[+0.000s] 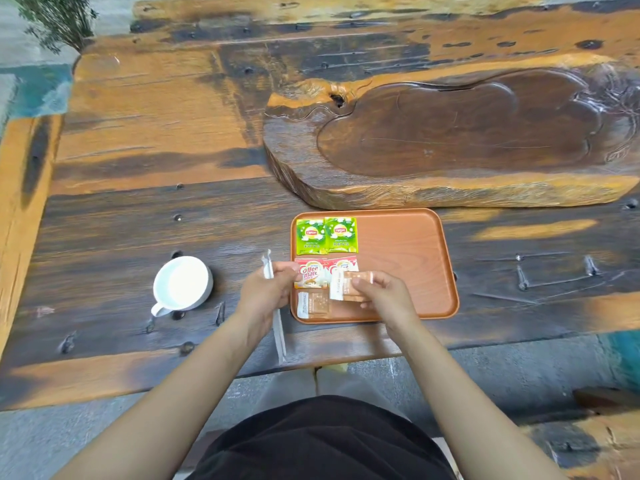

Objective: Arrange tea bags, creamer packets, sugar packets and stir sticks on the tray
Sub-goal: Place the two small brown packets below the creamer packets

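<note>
Rows fill the tray from nine o'clock: we pinch a sugar packet in our right hand beside its twin, while our left hand grips wrapped stir sticks.

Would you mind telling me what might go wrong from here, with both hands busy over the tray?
1. The right hand holds a brown sugar packet over the creamer packets; setting it down carelessly could overlap them or nudge the neat rows.
2. The left hand grips wrapped stir sticks that trail off past the table edge; they might slip from the grip or snag the tray rim.
3. The left forearm passes close to the white cup and could knock it.
</note>
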{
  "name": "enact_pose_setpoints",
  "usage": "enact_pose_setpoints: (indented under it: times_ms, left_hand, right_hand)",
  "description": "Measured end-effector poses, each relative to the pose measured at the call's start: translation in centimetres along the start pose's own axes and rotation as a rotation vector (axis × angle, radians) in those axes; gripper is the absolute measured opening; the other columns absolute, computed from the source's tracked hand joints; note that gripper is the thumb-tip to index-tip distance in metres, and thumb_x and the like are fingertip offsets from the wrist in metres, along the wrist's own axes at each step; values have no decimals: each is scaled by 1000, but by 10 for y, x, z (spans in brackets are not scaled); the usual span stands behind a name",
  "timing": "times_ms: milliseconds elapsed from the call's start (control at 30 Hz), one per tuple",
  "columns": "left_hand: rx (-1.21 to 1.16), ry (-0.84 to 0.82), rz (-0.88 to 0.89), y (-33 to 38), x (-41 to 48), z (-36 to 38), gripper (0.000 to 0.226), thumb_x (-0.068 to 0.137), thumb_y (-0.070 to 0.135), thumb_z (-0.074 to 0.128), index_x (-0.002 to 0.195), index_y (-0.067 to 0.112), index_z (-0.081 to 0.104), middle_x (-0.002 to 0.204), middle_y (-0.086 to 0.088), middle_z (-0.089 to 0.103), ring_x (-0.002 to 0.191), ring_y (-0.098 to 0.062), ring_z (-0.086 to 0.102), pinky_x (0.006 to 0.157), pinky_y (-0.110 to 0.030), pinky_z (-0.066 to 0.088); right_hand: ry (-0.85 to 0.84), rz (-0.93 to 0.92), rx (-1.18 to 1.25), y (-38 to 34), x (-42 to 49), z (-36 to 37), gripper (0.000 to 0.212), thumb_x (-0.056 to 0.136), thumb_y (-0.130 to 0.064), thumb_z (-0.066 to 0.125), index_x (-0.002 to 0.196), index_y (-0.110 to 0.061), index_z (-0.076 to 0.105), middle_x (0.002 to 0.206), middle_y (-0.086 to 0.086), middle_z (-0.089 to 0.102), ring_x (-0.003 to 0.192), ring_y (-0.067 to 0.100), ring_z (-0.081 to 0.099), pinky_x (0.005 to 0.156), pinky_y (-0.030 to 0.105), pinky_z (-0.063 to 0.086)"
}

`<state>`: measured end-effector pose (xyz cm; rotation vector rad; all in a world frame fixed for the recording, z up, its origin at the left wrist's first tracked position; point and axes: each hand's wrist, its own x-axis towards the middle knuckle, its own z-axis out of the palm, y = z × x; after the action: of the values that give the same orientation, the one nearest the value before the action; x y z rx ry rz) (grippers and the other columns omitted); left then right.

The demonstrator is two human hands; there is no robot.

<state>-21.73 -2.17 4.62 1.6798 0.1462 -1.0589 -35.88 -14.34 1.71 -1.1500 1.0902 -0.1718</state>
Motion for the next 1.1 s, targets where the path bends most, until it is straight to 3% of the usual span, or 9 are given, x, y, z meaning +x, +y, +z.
enact_pose_setpoints:
  times_ms: [67, 167, 267, 367, 500, 600, 700, 900, 1100]
  left_hand:
    - [-86, 30, -65, 3, 7, -12, 8, 89, 9, 54, 83, 12, 59, 64, -2, 60, 35, -2, 35, 30, -11, 24]
    - [-257, 6, -162, 4, 13, -30, 13, 92, 10, 48, 82, 8, 56, 48, 1, 64, 29, -2, 38, 26, -12, 23]
    - [-303, -12, -210, 1, 13, -40, 17, 94, 12, 45, 82, 7, 56, 45, 1, 64, 29, -2, 39, 25, -12, 24]
    - [-303, -16, -230, -4, 11, -44, 16, 93, 9, 44, 82, 7, 56, 46, 1, 65, 29, -3, 39, 25, -11, 23]
    - [-304, -22, -247, -8, 8, -42, 12, 91, 7, 46, 83, 6, 56, 48, 0, 65, 30, -4, 39, 26, -11, 23]
    - [-296, -22, -243, -9, 8, -40, 12, 91, 6, 46, 83, 6, 56, 47, 0, 64, 30, -4, 39, 26, -11, 22]
    - [-281, -43, -243, -8, 8, -38, 14, 91, 6, 45, 83, 7, 55, 48, 0, 64, 31, -4, 39, 26, -12, 22]
    - [-255, -43, -248, -9, 7, -35, 12, 91, 6, 46, 84, 7, 55, 48, 0, 64, 32, -5, 39, 27, -13, 24]
    - [-389, -96, -235, 3, 4, -24, 17, 94, 11, 43, 86, 6, 57, 52, -4, 69, 36, -6, 48, 31, -13, 32]
  right_hand:
    - [69, 66, -74, 9, 5, -12, 20, 85, -4, 61, 68, -16, 60, 68, 1, 62, 57, 10, 55, 40, 10, 42]
    - [48, 167, -214, 26, 11, -11, 21, 83, -8, 64, 64, -17, 59, 66, 2, 61, 55, 12, 53, 41, 13, 44]
    - [60, 141, -332, 36, 16, 3, 21, 80, -13, 68, 61, -18, 60, 62, 0, 60, 56, 14, 53, 59, 29, 49]
    - [85, 61, -450, 36, 21, 11, 9, 79, -17, 69, 75, -8, 68, 70, 3, 65, 67, 19, 57, 67, 28, 42]
    - [145, 14, -695, 37, 22, 14, 19, 79, -21, 66, 90, -5, 65, 86, 13, 69, 81, 28, 62, 62, 27, 36]
    - [205, -38, -848, 39, 20, 15, 29, 80, -22, 65, 103, -6, 59, 104, 15, 66, 98, 31, 59, 71, 30, 42]
    - [238, -108, -862, 40, 18, 16, 35, 79, -20, 67, 107, -5, 53, 112, 14, 59, 105, 31, 54, 83, 33, 43]
    - [227, -140, -814, 44, 18, 12, 37, 78, -17, 68, 107, -4, 48, 115, 14, 52, 108, 29, 50, 88, 34, 40]
    - [244, -185, -640, 23, 7, 11, 21, 85, -23, 59, 96, -7, 52, 100, 9, 56, 89, 21, 53, 73, 29, 41]
